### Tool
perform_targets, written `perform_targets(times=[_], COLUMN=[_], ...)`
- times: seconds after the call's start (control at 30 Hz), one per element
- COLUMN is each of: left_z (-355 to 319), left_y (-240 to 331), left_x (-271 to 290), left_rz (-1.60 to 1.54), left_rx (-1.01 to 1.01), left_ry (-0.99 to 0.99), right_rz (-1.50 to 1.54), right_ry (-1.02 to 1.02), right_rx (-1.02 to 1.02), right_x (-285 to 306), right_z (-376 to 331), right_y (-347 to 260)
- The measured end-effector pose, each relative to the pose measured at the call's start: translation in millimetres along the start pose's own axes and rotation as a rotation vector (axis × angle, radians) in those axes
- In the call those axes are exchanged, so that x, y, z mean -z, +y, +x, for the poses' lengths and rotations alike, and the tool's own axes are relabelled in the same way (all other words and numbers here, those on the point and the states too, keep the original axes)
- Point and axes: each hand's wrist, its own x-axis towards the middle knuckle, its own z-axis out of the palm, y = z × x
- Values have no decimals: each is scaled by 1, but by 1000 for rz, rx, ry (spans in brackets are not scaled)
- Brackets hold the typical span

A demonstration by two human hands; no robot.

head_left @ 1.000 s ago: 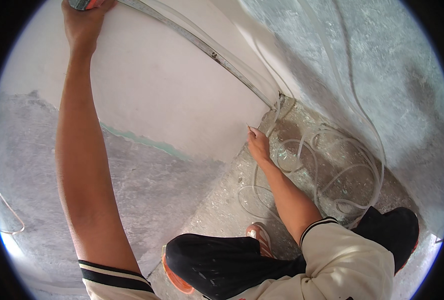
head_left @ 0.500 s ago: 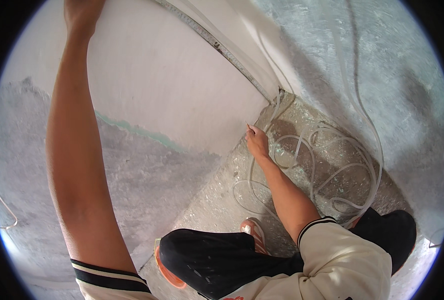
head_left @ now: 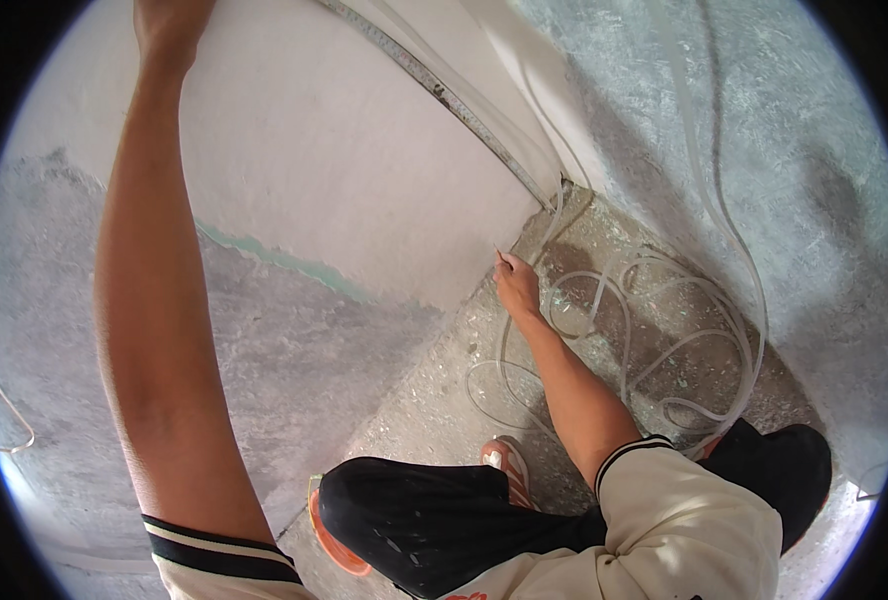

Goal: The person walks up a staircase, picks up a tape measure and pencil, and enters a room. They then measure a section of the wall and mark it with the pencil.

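My left arm reaches up along the wall, and my left hand (head_left: 171,25) is cut by the top edge, its fingers out of sight. Low by the foot of the wall, my right hand (head_left: 517,286) is closed round a thin pencil-like stick (head_left: 499,252), whose tip points at the white wall. From the top of the view a tape measure blade (head_left: 438,91) runs down across the wall to the floor corner. What holds its upper end is out of view.
Loops of clear hose (head_left: 624,285) lie on the speckled, dusty floor (head_left: 434,400) beside my right forearm and run up the grey wall (head_left: 814,120) at right. White plaster (head_left: 344,170) covers the left wall's upper part, grey below. My shoes (head_left: 505,462) are on the floor.
Barely anything differs. The view has shifted slightly, and both hands and the tape blade keep about the same places.
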Motion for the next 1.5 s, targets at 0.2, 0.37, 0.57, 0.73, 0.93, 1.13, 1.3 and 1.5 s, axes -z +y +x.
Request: perform_targets(times=[0.2, 0.37, 0.57, 0.73, 0.93, 1.13, 1.3, 1.5], left_z=[8, 4, 3, 11, 6, 1, 6, 2], left_y=[9, 8, 3, 0, 4, 11, 11, 9], left_x=[10, 2, 10, 7, 9, 3, 8, 12], left_rz=[76, 37, 79, 72, 131, 171, 175, 92], left_rx=[24, 41, 27, 114, 61, 73, 144, 42], left_ry=[-11, -16, -30, -57, -32, 18, -16, -35], right_rz=[-44, -24, -5, 4, 13, 31, -9, 35], right_ry=[-12, 2, -27, -27, -51, -34, -45, -33], right_rx=[40, 2, 0, -6, -23, -25, -17, -2], right_x=[-10, 1, -3, -3, -4, -4, -2, -5], right_z=[-7, 0, -7, -3, -4, -1, -3, -6], right_y=[-9, -5, -12, -6, -6, -4, -10, -10])
